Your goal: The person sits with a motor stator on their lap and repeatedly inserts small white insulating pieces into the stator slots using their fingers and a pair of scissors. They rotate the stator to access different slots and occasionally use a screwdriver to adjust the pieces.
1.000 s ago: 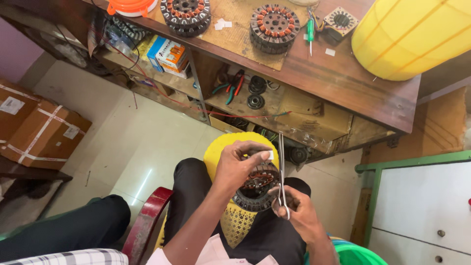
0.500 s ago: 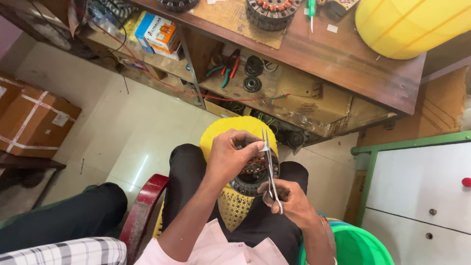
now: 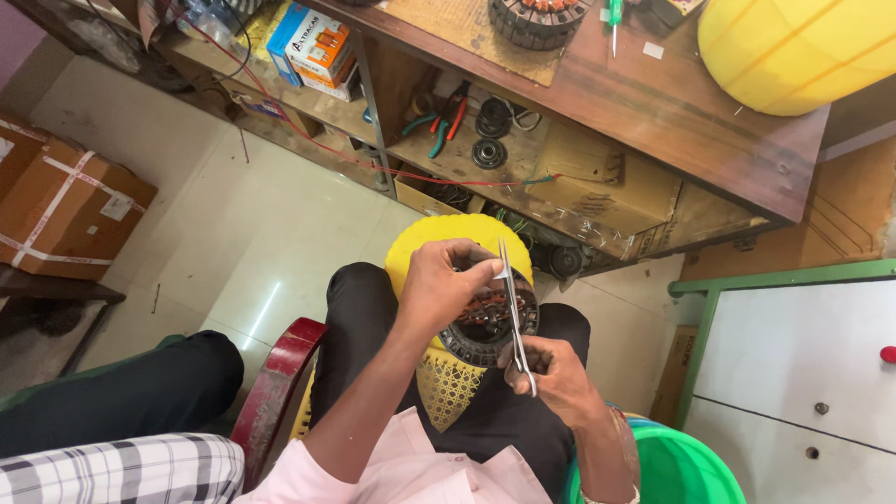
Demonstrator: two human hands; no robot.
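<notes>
Just below the middle of the frame, the left hand [image 3: 446,287] is curled over the upper left edge of a round black motor stator with copper windings [image 3: 485,322], its fingertips pinched narrowly together on something small and pale at the top of the ring – what exactly cannot be told. The right hand [image 3: 551,373], a little lower and to the right, is closed around the handles of a pair of slim steel scissors [image 3: 514,317]; the blades run upward across the stator, their tips meeting the left fingertips. Whether the blades are parted cannot be made out.

The stator rests on the person's lap over a yellow round woven plastic stool [image 3: 448,243], whose seat shows above the hands and whose lattice side shows below them – so the stator lies directly beneath and between both hands.

Along the top of the frame runs a brown wooden desk [image 3: 653,112] carrying a large yellow drum [image 3: 793,47]. A green plastic bucket [image 3: 681,471] sits at the lower right, a taped cardboard box [image 3: 65,210] at the left edge
</notes>
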